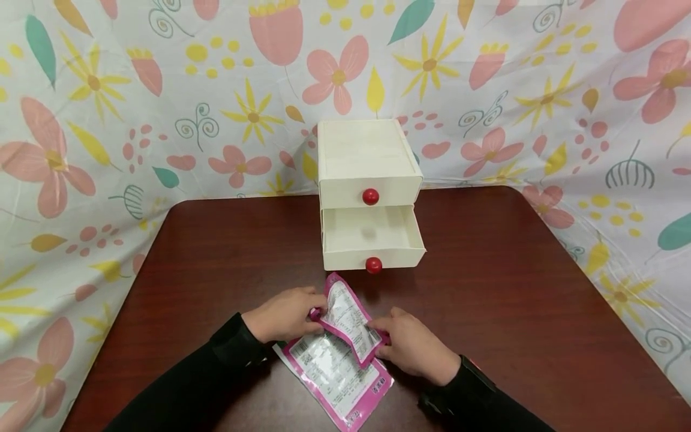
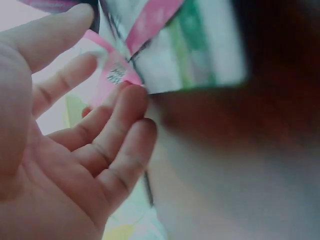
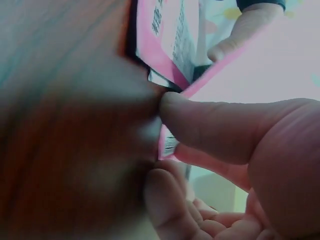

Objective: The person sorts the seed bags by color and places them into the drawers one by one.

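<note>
Right hand (image 1: pixel 412 346) pinches right corner of upper packet (image 1: pixel 348 315); left hand (image 1: pixel 286 315) seems to pinch its curled left edge. Packet slants above lower packet (image 1: pixel 335 375) on tabletop (image 1: pixel 486 288). Advisable: light, even tension, lower packet undragged.

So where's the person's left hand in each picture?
Head: the left hand is just left of centre, below the middle.
Left wrist: the left hand fills much of the left side, fingers spreading rightward.
Right wrist: the left hand looks small, near the upper right.
Shared landmark: pink packaging.
</note>
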